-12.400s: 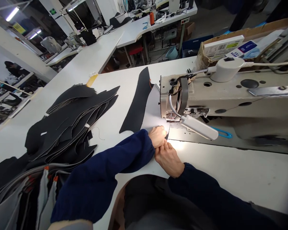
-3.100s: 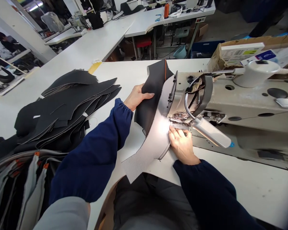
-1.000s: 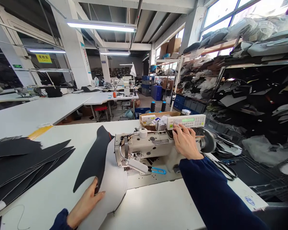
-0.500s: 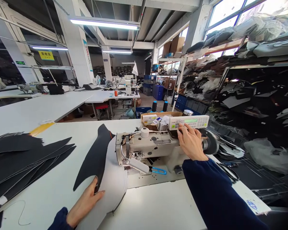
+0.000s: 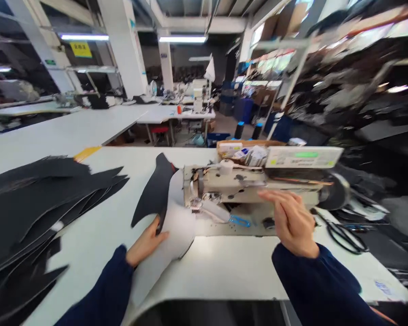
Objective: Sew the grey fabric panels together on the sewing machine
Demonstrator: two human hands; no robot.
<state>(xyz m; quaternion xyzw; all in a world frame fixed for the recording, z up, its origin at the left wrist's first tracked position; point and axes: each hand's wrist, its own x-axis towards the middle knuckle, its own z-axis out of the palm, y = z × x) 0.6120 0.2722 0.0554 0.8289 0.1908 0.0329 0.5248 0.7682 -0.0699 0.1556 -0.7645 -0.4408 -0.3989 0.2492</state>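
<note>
Well left of the unclenched right hand (image 5: 294, 222), black-and-grey fabric (image 5: 180, 222) in the grip of the left hand (image 5: 144, 244).

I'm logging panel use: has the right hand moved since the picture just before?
Yes: the right hand has moved away from the control panel, down and slightly left in view relative to it.

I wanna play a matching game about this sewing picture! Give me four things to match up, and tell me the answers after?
Things:
1. left hand
2. right hand
3. panel screen
4. pile of dark pieces

Matches:
A. glowing green
B. lying at the left side of the picture
C. holding the black-and-pale piece
D. in front of the sewing machine

Right pairs: 1-C, 2-D, 3-A, 4-B
</note>
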